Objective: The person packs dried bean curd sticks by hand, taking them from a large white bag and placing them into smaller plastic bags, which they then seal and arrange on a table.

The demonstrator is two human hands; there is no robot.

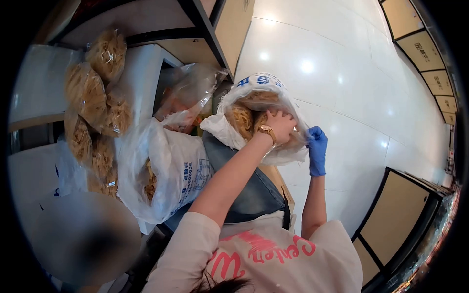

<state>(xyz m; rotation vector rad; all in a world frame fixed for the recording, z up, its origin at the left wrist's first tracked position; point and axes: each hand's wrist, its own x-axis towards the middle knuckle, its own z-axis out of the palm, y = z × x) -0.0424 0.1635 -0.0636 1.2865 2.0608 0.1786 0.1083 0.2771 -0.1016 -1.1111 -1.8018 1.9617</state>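
A white woven sack [227, 128] with blue print stands open over my lap, lined with clear plastic. Inside it lie clear bags of tan dried food [240, 120]. My left hand [281, 126], bare and with a gold watch at the wrist, reaches into the sack, its fingers spread over one of those bags. In a blue glove, my right hand [316, 146] pinches the rim of the sack and its plastic liner at the right side. Another white sack [188, 161], also open, lies to the left with similar tan pieces inside.
Several clear bags of tan dried food [90, 97] are piled at the left. A clear plastic bag with orange contents [183, 100] sits behind the second sack. Cabinets [398, 200] line the right side, beside a glossy white tiled floor [337, 112].
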